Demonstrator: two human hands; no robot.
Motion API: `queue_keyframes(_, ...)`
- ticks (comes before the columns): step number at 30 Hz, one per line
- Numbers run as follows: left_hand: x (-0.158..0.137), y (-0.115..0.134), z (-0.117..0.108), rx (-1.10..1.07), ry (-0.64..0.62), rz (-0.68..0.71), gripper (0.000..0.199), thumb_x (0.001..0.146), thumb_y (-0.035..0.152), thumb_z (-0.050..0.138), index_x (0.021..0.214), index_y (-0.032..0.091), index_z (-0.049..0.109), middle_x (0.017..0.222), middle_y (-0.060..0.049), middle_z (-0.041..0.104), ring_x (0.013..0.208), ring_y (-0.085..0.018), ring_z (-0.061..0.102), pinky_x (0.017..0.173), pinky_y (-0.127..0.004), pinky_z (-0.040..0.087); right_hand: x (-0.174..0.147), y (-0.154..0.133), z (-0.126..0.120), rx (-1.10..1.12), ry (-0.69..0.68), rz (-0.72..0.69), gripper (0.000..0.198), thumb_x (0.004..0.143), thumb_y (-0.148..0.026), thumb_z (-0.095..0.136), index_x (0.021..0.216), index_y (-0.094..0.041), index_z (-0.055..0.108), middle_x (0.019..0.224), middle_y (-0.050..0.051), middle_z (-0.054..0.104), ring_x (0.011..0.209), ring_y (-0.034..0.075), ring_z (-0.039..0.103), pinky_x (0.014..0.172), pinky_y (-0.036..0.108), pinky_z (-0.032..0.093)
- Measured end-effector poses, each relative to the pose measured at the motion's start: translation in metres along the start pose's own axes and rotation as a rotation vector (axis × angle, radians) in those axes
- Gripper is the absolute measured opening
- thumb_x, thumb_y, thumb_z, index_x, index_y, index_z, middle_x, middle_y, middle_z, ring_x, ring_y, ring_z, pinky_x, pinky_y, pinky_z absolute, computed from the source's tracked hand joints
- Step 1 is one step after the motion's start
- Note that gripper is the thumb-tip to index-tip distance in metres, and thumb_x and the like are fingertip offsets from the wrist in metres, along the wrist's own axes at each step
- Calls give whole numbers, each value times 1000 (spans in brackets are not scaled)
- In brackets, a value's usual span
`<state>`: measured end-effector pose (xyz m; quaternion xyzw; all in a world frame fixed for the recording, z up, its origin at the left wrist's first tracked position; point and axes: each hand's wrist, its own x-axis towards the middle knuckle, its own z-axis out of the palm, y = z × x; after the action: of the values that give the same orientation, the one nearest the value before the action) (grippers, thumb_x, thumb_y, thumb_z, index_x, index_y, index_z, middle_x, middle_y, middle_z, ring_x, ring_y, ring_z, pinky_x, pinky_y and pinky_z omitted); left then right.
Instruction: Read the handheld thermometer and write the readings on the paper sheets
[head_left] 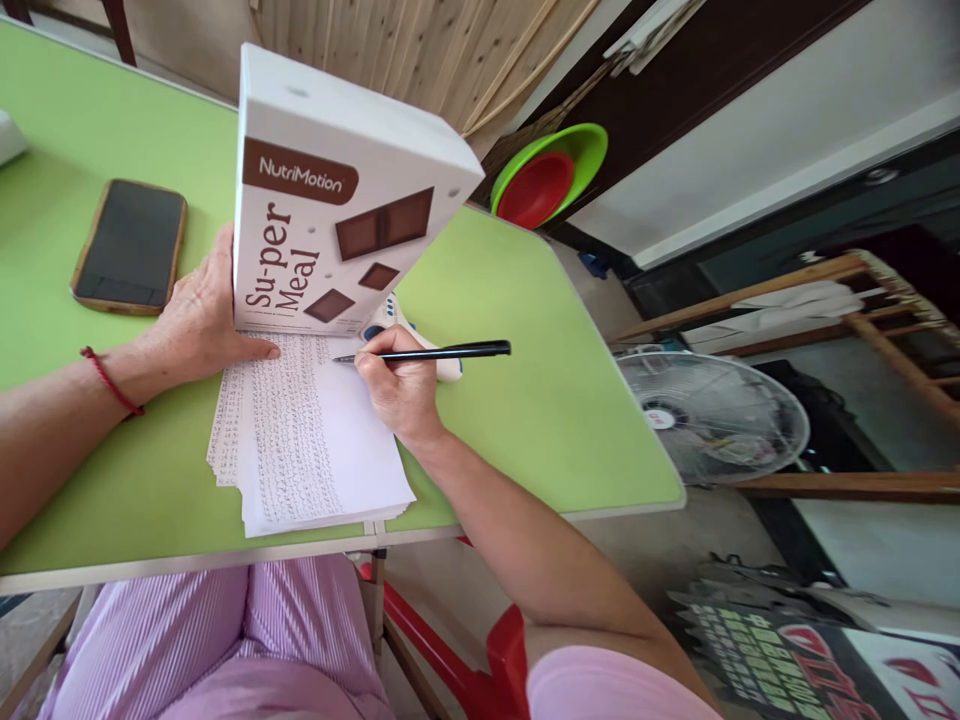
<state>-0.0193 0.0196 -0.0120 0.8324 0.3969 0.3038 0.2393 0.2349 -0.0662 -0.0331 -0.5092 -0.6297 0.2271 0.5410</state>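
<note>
While the left hand (193, 322) seemingly steadies handwritten sheets (364, 455) on the table (547, 420), finger grip hidden behind the NutriMotion box (307, 235), the right hand (403, 388) pinches a black pen (469, 350), tip down as for writing

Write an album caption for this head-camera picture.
Right hand holding a black pen over handwritten pages, left hand at the edge of a NutriMotion box.

My left grip (196, 322) stretches its thumb (256, 348) out, fingertips hidden; my right grip (403, 388) is pinched, forearm (506, 510) slanting inward.
</note>
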Motion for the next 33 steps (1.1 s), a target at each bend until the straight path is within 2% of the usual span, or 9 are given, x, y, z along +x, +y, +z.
queue_keyframes(7, -2, -4, 0, 6, 12, 35, 117, 69, 49, 93, 165, 33, 29, 168, -12, 42, 157, -53, 39, 126, -71, 44, 0, 1, 1, -27, -1, 8, 16, 80, -31, 62, 69, -26, 52, 60, -5, 53, 58, 13, 45, 56, 28, 40)
queue_keyframes(11, -2, -3, 1, 6, 7, 27, 114, 70, 50, 92, 164, 31, 30, 169, -15, 41, 157, -55, 39, 125, -74, 43, 0, 0, 1, -12, -22, -6, 15, 80, -29, 61, 70, -26, 52, 61, -5, 52, 57, 12, 44, 56, 28, 40)
queue_keyframes(15, -1, -2, 1, 15, 2, 14, 116, 69, 53, 92, 165, 31, 30, 171, -12, 39, 160, -53, 35, 128, -72, 41, 0, -1, 1, 14, -30, -4, 15, 79, -27, 62, 69, -26, 51, 60, -5, 51, 56, 12, 43, 56, 28, 39)
queue_keyframes(22, 0, 0, -1, 15, 11, 19, 116, 69, 54, 92, 165, 34, 30, 167, -12, 45, 155, -52, 42, 123, -72, 46, 1, 0, 0, 31, -8, -43, 15, 80, -23, 62, 69, -25, 51, 60, -5, 50, 55, 11, 41, 52, 27, 36)
queue_keyframes(26, -1, -2, 0, 12, 9, 33, 116, 69, 50, 94, 165, 33, 31, 169, -12, 43, 157, -52, 40, 126, -71, 44, -1, 4, -1, 87, 8, -10, 16, 87, -27, 64, 77, -25, 51, 63, -7, 47, 53, 10, 38, 51, 25, 35)
queue_keyframes(28, -1, -2, 0, 19, 5, 21, 116, 69, 48, 96, 164, 31, 32, 169, -12, 42, 157, -53, 39, 127, -70, 43, -3, 6, -1, 132, 32, -34, 11, 90, -32, 65, 86, -25, 57, 64, -8, 47, 53, 9, 37, 51, 24, 36)
queue_keyframes(31, 0, 0, 1, 32, 0, -6, 116, 69, 44, 96, 163, 28, 31, 169, -15, 40, 156, -54, 39, 127, -69, 42, -6, 8, -2, 109, 64, -115, 14, 95, -38, 64, 101, -25, 67, 67, -8, 52, 55, 9, 45, 54, 25, 41)
queue_keyframes(33, 0, 2, 0, 38, -6, -18, 116, 69, 44, 95, 164, 26, 30, 171, -15, 38, 156, -53, 39, 128, -68, 41, -6, 6, -4, 44, 76, -175, 14, 96, -36, 64, 100, -25, 72, 68, -6, 57, 58, 10, 51, 59, 26, 46)
